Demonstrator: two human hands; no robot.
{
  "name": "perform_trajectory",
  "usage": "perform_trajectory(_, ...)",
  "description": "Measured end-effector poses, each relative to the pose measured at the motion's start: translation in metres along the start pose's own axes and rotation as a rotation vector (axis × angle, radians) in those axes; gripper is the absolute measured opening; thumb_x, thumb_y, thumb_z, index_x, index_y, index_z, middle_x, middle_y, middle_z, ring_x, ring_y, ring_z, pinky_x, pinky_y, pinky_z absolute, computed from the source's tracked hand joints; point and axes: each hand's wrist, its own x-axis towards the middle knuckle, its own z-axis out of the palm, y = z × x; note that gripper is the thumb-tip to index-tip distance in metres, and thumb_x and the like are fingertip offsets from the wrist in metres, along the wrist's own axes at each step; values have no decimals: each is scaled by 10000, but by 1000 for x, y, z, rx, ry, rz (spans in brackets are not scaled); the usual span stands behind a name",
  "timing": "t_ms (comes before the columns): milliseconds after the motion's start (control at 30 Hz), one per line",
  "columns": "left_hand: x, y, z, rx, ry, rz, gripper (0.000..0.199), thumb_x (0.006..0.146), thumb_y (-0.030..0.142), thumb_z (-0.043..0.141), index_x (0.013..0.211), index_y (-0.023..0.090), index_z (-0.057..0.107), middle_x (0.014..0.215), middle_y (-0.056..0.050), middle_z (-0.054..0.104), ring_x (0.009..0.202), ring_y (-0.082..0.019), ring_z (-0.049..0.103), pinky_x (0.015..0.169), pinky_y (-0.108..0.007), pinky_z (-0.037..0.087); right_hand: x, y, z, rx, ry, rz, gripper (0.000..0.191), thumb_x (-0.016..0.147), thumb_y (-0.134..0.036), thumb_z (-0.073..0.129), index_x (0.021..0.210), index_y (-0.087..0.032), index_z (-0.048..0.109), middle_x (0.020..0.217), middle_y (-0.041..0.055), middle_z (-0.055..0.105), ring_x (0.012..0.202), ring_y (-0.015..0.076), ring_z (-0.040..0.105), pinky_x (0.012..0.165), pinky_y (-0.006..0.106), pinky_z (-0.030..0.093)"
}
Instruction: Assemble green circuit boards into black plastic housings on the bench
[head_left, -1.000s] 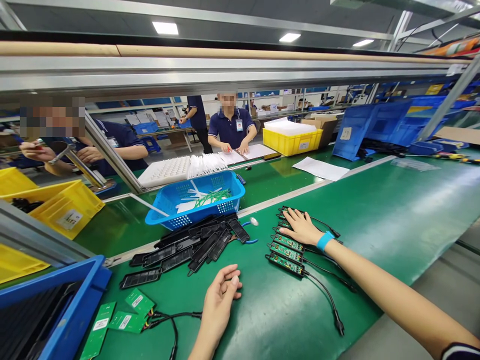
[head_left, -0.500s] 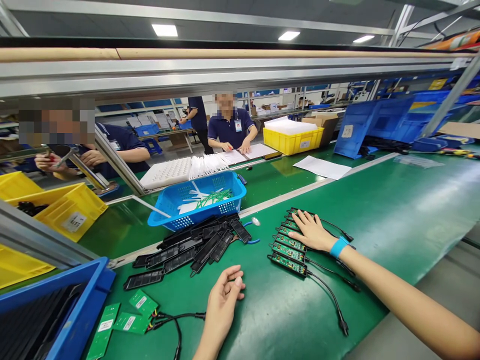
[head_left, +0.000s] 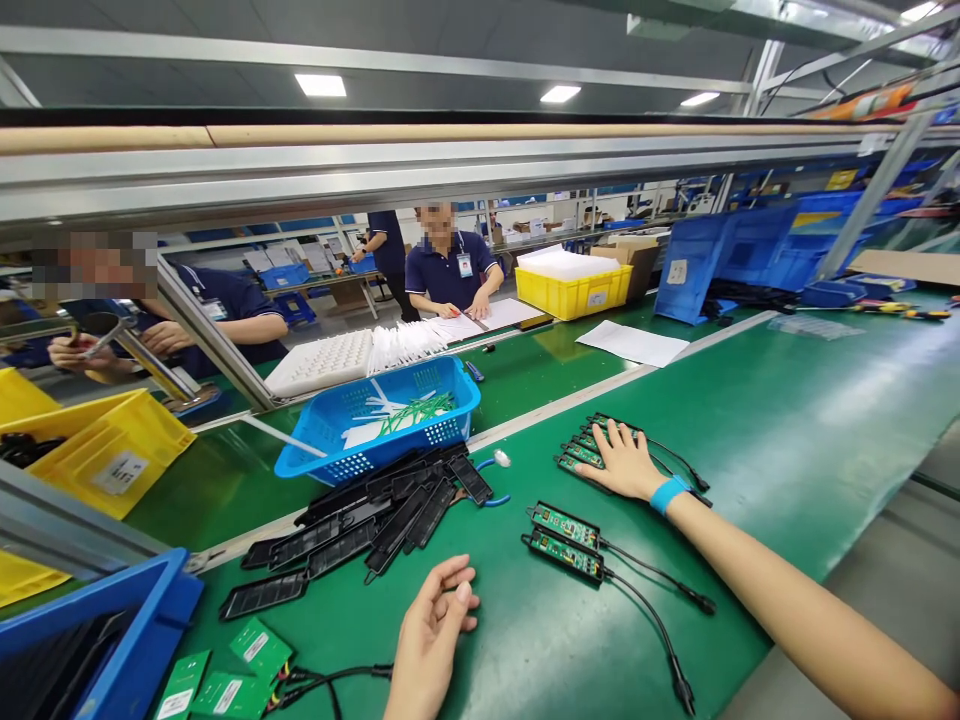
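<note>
My right hand, wearing a blue wristband, lies with fingers spread over a row of green circuit boards in black cases. Short black cables come out of their right ends. Nearer to me, apart from that row, lie two more cased circuit boards, with cables trailing right. My left hand rests in front, loosely curled with nothing in it. To its left are loose green circuit boards with wires. Beyond it, several black plastic cases are heaped.
A blue basket with white and green strips stands behind the black cases. At left are a blue bin and a yellow bin. Across the bench, a co-worker handles white sheets; another person works at left.
My right hand has slid part of the row of cased boards away from me, leaving the two nearest ones behind with a gap between. My left hand stays loosely curled. The view has shifted slightly.
</note>
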Motion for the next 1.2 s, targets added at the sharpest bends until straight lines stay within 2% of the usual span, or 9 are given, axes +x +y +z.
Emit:
perform_trajectory(233, 4, -7, 2, -16, 34, -36, 603, 617, 661, 720, 993, 190, 685, 927, -102, 696, 670, -175, 615, 555, -255, 514, 41, 95, -17, 2, 50, 297, 876, 837, -657, 355, 1437, -19, 330, 1470, 289, 310, 1330, 453, 300, 1025, 618, 239)
perform_trajectory(333, 5, -7, 2, -23, 31, -39, 588, 623, 646, 728, 992, 191, 685, 923, -98, 694, 670, -169, 610, 550, -245, 509, 44, 107, -29, 31, 58, 295, 876, 840, -646, 374, 1408, 19, 356, 1426, 339, 342, 1295, 507, 317, 980, 688, 226)
perform_trajectory(433, 6, -7, 1, -18, 30, -48, 581, 633, 638, 728, 996, 187, 685, 935, -100, 694, 678, -169, 609, 551, -244, 510, 29, 83, -42, 73, 106, 156, 731, 925, -553, 260, 1437, -36, 322, 1420, 315, 373, 1281, 494, 340, 962, 733, 179)
perform_trajectory(533, 6, -8, 0, -16, 23, -50, 580, 633, 633, 731, 998, 185, 683, 938, -100, 693, 672, -166, 608, 548, -243, 508, -12, 29, -46, 136, 111, -134, 615, 960, -517, 227, 1458, -172, 330, 1428, 200, 428, 1276, 363, 408, 1030, 575, 281)
perform_trajectory(600, 6, -8, -1, -17, 15, -40, 579, 636, 631, 730, 1002, 185, 679, 941, -99, 691, 677, -166, 611, 556, -245, 510, -49, -10, -41, 168, 74, -344, 720, 871, -648, 410, 1463, -248, 325, 1429, 136, 445, 1281, 307, 419, 1029, 442, 357)
perform_trajectory(667, 5, -9, 0, -13, 4, -26, 579, 644, 634, 721, 1007, 185, 675, 942, -99, 690, 683, -169, 615, 564, -250, 512, -85, -43, -30, 176, 35, -562, 917, 766, -706, 545, 1493, -237, 242, 1454, 186, 391, 1303, 367, 378, 997, 478, 387)
perform_trajectory(867, 4, -11, 0, 11, -45, 30, 579, 675, 641, 686, 1019, 175, 666, 932, -95, 684, 674, -163, 613, 575, -258, 510, -122, -78, -18, -26, 79, -583, 565, 936, -330, 459, 1464, -183, 317, 1268, 231, 514, 1092, 345, 510, 881, 470, 434)
perform_trajectory(1000, 4, -12, -1, 17, -52, 39, 600, 662, 668, 674, 1010, 179, 668, 918, -94, 686, 673, -174, 622, 574, -268, 515, -92, -46, -45, -125, 23, -540, 529, 922, -362, 481, 1429, -241, 388, 1114, 159, 587, 961, 284, 559, 809, 391, 461)
perform_trajectory(1200, 6, -17, -2, 59, -52, 12, 654, 625, 733, 656, 986, 189, 682, 887, -91, 695, 676, -179, 629, 581, -251, 514, 2, 76, -92, -266, 24, -143, 459, 921, -365, 513, 1330, -158, 496, 1075, 167, 604, 989, 308, 574, 788, 450, 470)
